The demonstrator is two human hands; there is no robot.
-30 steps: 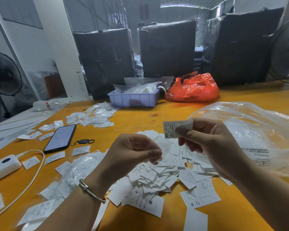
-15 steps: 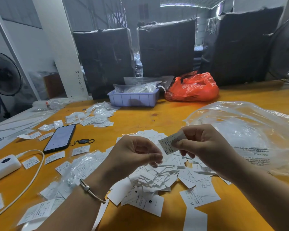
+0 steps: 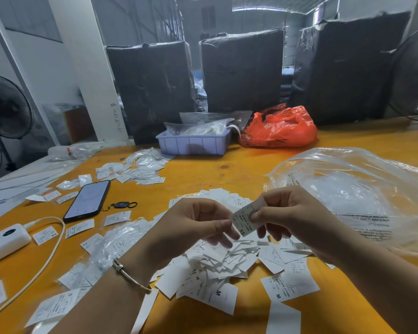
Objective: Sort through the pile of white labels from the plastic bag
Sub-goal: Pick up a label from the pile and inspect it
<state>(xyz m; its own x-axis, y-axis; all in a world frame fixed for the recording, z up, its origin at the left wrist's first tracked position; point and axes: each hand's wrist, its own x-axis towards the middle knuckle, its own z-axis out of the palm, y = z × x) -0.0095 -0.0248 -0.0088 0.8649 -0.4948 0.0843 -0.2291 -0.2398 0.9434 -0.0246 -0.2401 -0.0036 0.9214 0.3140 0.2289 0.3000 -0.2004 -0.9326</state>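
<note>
Hands: right hand pinches one label marked XS by its upper edge; left hand has thumb and forefinger touching its left edge, other fingers loosely curled. Label looks thin, light, floppy; edge pinch suits it. Below, the pile of white labels lies near the surface's front edge. Plastic bag is beyond, toward the right edge.

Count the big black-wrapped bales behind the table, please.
3: left bale, middle bale, right bale, in a row behind the table. More may be hidden behind them.
</note>
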